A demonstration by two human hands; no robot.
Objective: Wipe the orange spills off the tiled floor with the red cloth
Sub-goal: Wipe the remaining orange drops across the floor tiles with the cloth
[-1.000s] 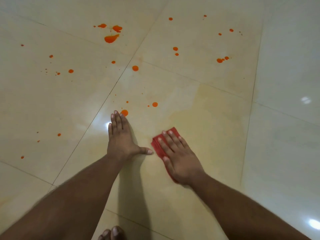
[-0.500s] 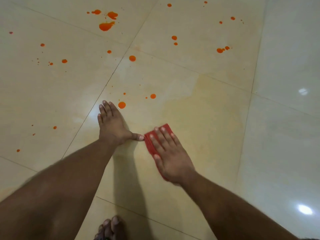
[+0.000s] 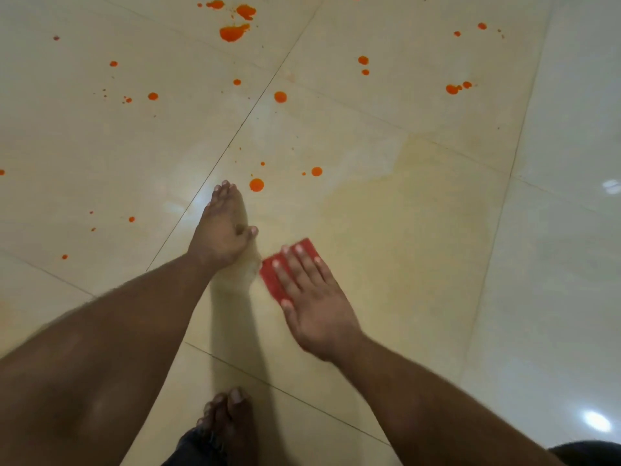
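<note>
Now the right hand [image 3: 314, 297] presses flat, fingers straight, on the red cloth [image 3: 280, 275]; beside it the left hand [image 3: 223, 230] rests open on the floor [image 3: 403, 230], an orange drop [image 3: 256, 185] just beyond its fingertips.

The cloth [image 3: 280, 274] is spread on the floor [image 3: 403, 230] under the flat fingers of the right hand [image 3: 316, 304], just right of the left hand [image 3: 223, 230], which is set on the floor beside it. The spills [image 3: 256, 185] are scattered ahead of both hands and to the left, the nearest just beyond the left fingertips; a foot [image 3: 228, 422] is placed behind, between the two forearms.
</note>
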